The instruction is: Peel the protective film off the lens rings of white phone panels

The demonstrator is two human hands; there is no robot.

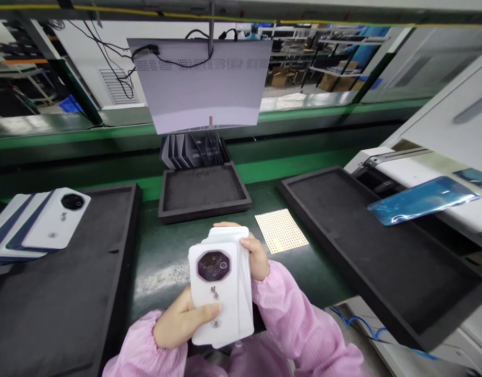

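Both my hands hold a small fanned stack of white phone back covers (225, 322) above the workbench. The front cover bears a dark camera window near its top and dark lettering below. My left hand (182, 317) is closed on the lower left, its thumb pressed on the front cover. At the upper right, my right hand (257, 256) grips the stack's edge, thumb on a rear cover and fingers behind, partly hidden. More white covers (54, 225), overlapping with dark layers between them, lie on the left black tray (119, 225).
A sheet of small orange stickers (281, 230) lies right of my hands. Behind, a black tray (204, 188) has dark panels (192, 151) standing at its back. A blue film-like panel (424, 200) overhangs the right black tray (343, 209). A monitor-like white panel (204, 91) hangs above.
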